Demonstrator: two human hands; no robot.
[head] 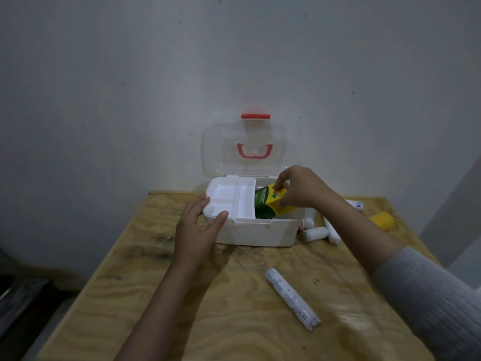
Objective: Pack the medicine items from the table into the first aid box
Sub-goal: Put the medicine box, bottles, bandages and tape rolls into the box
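The white first aid box [257, 233] stands open at the far middle of the table, its clear lid [221, 152] with red handle upright against the wall. A white divided tray [229, 196] covers its left part. My right hand [302, 187] grips a green and yellow medicine carton [268, 201], tilted and half inside the box's right opening. My left hand [200, 225] rests against the box's front left corner, thumb on the rim. A long white wrapped roll [291, 298] lies on the table nearer to me.
Several white rolls [315, 233] lie right of the box, with a yellow item [382, 220] and a white tube [355, 204] beyond my right forearm. The plywood table [156, 295] ends at a wall behind the box. Dark floor lies to the left.
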